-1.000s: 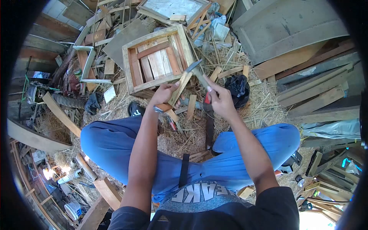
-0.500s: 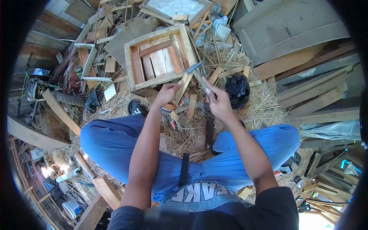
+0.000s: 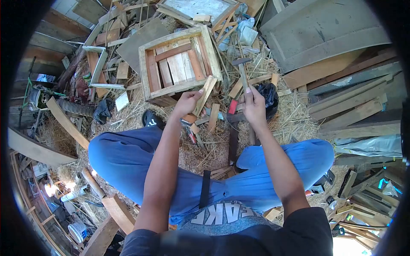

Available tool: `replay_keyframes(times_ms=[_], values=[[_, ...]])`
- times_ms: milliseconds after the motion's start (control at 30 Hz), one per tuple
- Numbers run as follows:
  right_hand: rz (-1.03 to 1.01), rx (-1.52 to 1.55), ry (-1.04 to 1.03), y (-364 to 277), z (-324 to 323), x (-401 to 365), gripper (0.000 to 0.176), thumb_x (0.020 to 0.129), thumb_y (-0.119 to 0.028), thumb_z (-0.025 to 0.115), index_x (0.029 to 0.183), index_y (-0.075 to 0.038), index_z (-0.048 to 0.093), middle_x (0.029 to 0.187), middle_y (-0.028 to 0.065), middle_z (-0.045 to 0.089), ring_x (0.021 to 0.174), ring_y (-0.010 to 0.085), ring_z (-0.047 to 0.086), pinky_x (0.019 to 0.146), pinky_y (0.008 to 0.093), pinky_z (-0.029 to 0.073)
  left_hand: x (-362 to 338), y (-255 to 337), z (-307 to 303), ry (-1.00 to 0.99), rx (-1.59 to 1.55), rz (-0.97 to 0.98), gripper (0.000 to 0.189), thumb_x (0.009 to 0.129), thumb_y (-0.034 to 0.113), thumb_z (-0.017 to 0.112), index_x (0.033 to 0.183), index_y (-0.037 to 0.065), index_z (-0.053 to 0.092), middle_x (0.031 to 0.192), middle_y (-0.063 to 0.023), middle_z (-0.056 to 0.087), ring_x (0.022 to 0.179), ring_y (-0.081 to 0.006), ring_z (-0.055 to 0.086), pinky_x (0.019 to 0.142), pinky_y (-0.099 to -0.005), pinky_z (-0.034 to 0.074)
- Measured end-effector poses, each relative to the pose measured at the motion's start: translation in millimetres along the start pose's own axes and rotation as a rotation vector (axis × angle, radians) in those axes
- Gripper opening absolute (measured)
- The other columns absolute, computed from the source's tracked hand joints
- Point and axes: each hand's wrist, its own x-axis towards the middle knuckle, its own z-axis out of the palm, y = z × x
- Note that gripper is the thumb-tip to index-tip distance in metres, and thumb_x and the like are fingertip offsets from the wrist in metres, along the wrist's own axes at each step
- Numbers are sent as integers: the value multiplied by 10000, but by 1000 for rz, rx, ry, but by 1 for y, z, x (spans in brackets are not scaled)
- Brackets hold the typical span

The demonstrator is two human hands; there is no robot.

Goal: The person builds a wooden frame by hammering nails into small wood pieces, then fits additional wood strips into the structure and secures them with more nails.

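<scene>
My left hand (image 3: 188,104) is closed around a short, pale wooden strip (image 3: 207,90), which it holds tilted up in front of a wooden box frame (image 3: 146,81). In my right hand (image 3: 255,107) is a hammer (image 3: 244,76), gripped by the handle with its head up. The hammer head is apart from the strip, off to its right. Below and between my hands lies a red-ended object (image 3: 232,106) whose kind I cannot make out. A small upright-looking wood piece (image 3: 214,117) is beside it on the straw.
A black plastic bag (image 3: 269,96) lies just behind my right hand. Stacked boards (image 3: 354,102) and a large grey panel (image 3: 324,34) stand to the right. Wood scraps and straw cover the floor, and a curved board (image 3: 68,123) leans at left.
My right hand has swung the hammer right and away from the wooden strip, turning its head upright. The red-ended object has come into view. My left hand has barely moved.
</scene>
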Motion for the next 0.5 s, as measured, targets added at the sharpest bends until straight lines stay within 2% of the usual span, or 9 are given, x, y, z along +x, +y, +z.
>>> replay_keyframes(times_ms=[67, 133, 167, 233, 267, 333, 400, 467, 500], values=[[-49, 69, -3, 0, 0, 0, 290, 1120, -171, 503, 1370, -41, 571, 810, 0, 546, 628, 67, 533, 518, 249, 445, 0, -3, 1, 9, 15, 30, 402, 1109, 358, 531, 1061, -31, 617, 798, -166, 704, 570, -237, 660, 492, -373, 534], [65, 415, -56, -25, 4, -6, 281, 1045, -37, 580, 1309, -15, 483, 887, 69, 636, 722, 129, 606, 646, 281, 498, 1, -6, 8, 46, 36, 53, 412, 1113, 364, 524, 1088, -30, 640, 793, -147, 708, 562, -213, 653, 498, -357, 535], [65, 413, -54, -32, 0, -7, 281, 1045, -37, 580, 1309, -15, 483, 887, 69, 636, 722, 129, 606, 646, 281, 498, 3, -8, 14, 81, 60, 74, 425, 1116, 371, 518, 1115, -29, 662, 787, -127, 712, 554, -188, 647, 503, -340, 536], [343, 208, -252, -40, -6, -10, 442, 1013, 4, 619, 1390, -38, 393, 943, 96, 640, 783, 138, 639, 692, 277, 516, -3, -7, 29, 104, 47, 90, 428, 1118, 383, 510, 1115, -15, 668, 773, -99, 690, 558, -165, 622, 509, -323, 517], [344, 207, -248, -34, -4, -10, 442, 1013, 4, 619, 1390, -38, 393, 943, 96, 640, 783, 138, 639, 692, 277, 516, -7, -5, 35, 134, 34, 107, 431, 1121, 395, 502, 1115, -1, 673, 760, -70, 668, 563, -141, 598, 515, -306, 498], [-8, 133, -140, -37, 8, -15, 385, 1025, -14, 607, 1355, -50, 411, 912, 80, 625, 771, 117, 621, 665, 268, 496, -7, -9, 37, 118, 52, 117, 453, 1125, 415, 483, 1178, 8, 675, 766, -58, 661, 579, -127, 573, 534, -294, 478], [90, 219, -129, -36, 13, -24, 418, 1055, -53, 573, 1441, -58, 414, 870, 50, 601, 737, 96, 576, 653, 266, 479, -8, -12, 40, 107, 68, 128, 482, 1130, 435, 463, 1241, 17, 677, 773, -46, 655, 595, -113, 547, 554, -281, 458], [-44, 187, -80, -29, 17, -25, 478, 1114, -113, 485, 1581, -134, 385, 818, -8, 541, 547, 46, 436, 452, 224, 368, -9, -13, 45, 129, 100, 142, 478, 1137, 430, 448, 1227, 23, 681, 778, -17, 620, 595, -94, 486, 564, -266, 422], [-38, 187, -76, -29, 18, -25, 478, 1114, -113, 485, 1581, -134, 385, 818, -8, 541, 547, 46, 436, 452, 224, 368, -10, -12, 47, 126, 101, 136, 478, 1137, 430, 448, 1227, 23, 681, 778, -17, 620, 595, -94, 486, 564, -266, 422]])
